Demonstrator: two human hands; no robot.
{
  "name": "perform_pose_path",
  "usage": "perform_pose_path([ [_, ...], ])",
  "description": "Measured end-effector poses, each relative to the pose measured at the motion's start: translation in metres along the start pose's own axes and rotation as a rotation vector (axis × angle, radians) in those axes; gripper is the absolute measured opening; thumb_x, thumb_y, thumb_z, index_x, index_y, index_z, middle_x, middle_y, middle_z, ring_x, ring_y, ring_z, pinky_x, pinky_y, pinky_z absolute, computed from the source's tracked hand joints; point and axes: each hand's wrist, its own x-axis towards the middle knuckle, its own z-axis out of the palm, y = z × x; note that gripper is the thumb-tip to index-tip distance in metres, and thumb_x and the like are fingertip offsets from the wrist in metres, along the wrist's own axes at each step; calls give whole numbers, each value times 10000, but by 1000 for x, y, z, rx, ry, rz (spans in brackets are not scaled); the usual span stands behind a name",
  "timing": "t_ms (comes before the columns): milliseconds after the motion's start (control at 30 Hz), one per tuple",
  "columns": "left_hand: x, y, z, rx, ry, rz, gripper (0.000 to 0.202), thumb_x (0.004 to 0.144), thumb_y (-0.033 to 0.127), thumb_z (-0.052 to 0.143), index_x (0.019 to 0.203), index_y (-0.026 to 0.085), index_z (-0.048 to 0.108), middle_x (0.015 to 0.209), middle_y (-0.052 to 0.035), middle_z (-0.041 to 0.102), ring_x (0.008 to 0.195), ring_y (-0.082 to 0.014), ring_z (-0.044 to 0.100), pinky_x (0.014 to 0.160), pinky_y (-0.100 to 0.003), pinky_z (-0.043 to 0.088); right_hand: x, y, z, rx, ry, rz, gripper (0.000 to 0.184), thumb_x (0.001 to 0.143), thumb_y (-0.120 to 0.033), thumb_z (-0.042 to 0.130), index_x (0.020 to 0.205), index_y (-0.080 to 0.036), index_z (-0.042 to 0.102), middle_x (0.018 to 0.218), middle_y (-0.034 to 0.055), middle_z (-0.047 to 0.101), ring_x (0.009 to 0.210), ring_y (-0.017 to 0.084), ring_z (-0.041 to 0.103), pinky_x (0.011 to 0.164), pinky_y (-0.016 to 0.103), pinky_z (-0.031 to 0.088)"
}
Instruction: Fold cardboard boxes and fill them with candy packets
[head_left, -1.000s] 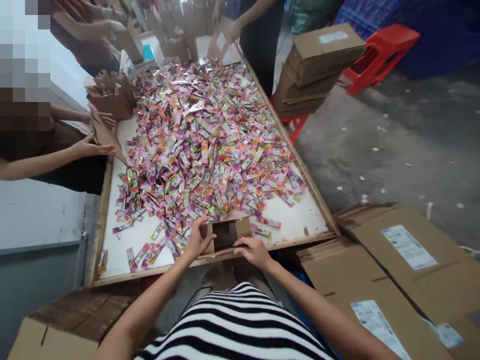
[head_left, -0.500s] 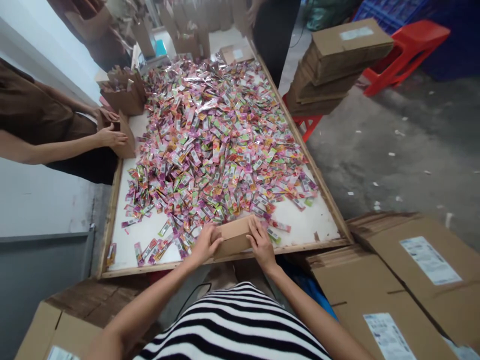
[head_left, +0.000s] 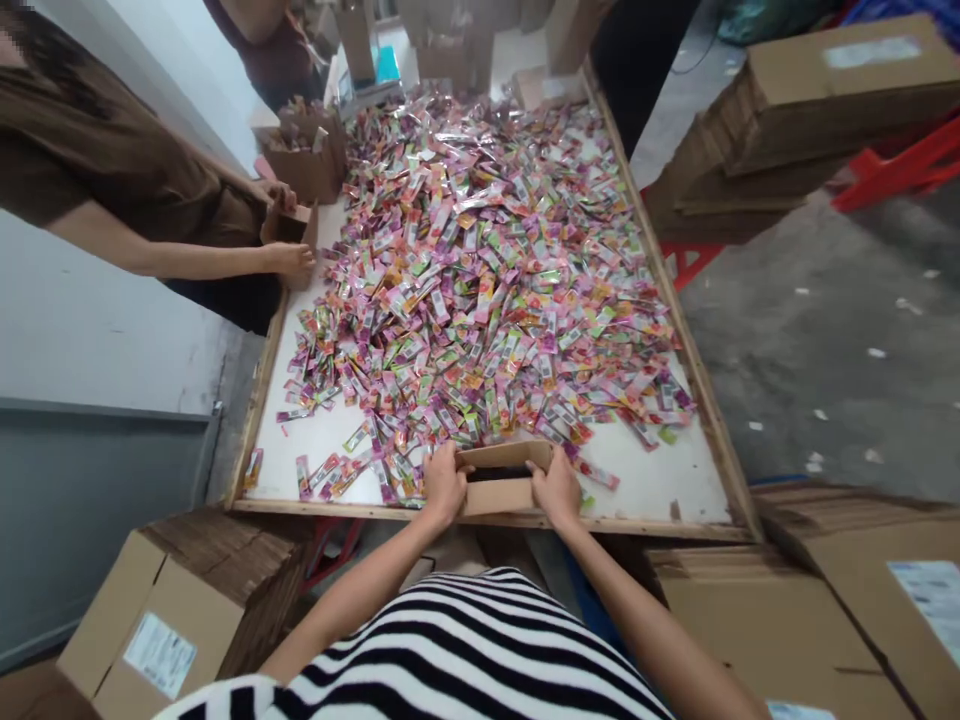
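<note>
A small brown cardboard box stands at the near edge of the table, its top open and its inside dark. My left hand grips its left end, and my right hand grips the right end with the thumb at the rim. Just beyond the box lies a wide heap of small printed sachets, pink, purple, orange and green. A few loose sachets lie to the left of my left hand.
The white table has a raised wooden edge. At the left a co-worker holds another open carton, near a filled carton. Flattened cardboard stacks flank me; another stack rests on a red stool.
The box between my hands has gone from closed-looking to open at the top, with my hands now at its ends. My view has shifted left. The co-worker's carton now shows its open top.
</note>
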Motion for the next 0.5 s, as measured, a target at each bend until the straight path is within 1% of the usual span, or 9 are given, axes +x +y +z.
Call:
perform_pose_path([
  [67,-4,6,1,116,-37,132,322,883,247,650,1205,235,650,1163,-155,672,1146,-354,590,1055,-587,356,-5,-2,2,-23,18,-5,503,843,-363,562,1305,-164,570,1183,215,676,1091,383,654,913,495,507],
  [100,-7,10,2,156,-79,226,456,874,314,682,1321,249,621,1297,-182,626,1258,-383,534,1108,-616,297,-6,-1,2,-26,18,-3,519,847,-371,554,1321,-162,559,1197,218,672,1099,386,650,913,499,504],
  [200,-11,26,4,205,-263,505,1009,698,527,838,1579,327,389,1585,-190,393,1456,-479,308,1173,-694,135,-5,5,2,6,-1,10,588,829,-401,550,1356,-140,534,1266,229,650,1174,401,615,965,526,485],
  [233,-9,30,1,211,-319,555,1125,633,535,878,1602,355,337,1616,-181,348,1463,-501,283,1165,-715,132,-2,7,2,47,-26,15,613,819,-425,557,1357,-131,534,1287,231,642,1201,403,601,990,533,478],
  [267,-5,32,-6,211,-359,578,1168,595,511,903,1603,382,327,1624,-173,337,1455,-513,289,1153,-727,151,2,9,1,116,-76,14,632,822,-460,556,1361,-131,536,1311,227,635,1223,396,592,1009,529,476],
  [333,1,24,-30,171,-360,545,1097,599,450,907,1568,414,395,1605,-161,362,1436,-501,331,1143,-713,217,14,10,-2,319,-211,2,656,871,-562,495,1388,-158,532,1358,200,623,1247,353,595,1014,487,497],
  [400,-2,-6,-65,33,-247,404,962,623,478,887,1503,405,507,1561,-149,419,1419,-473,377,1145,-675,281,37,8,-6,479,-241,-14,675,928,-632,390,1434,-202,510,1427,168,588,1288,302,584,1033,440,497],
  [467,-18,-57,-102,-228,-13,124,928,611,558,876,1460,349,566,1498,-134,495,1367,-440,464,1139,-626,361,70,3,-8,472,-91,-29,715,933,-651,389,1487,-207,468,1534,166,488,1403,289,487,1128,443,418],
  [500,-30,-86,-117,-401,114,-45,874,654,561,846,1449,328,569,1436,-115,561,1327,-412,522,1123,-595,408,90,-1,-5,417,14,-22,754,913,-648,439,1512,-191,440,1589,181,412,1469,298,403,1179,459,352],
])
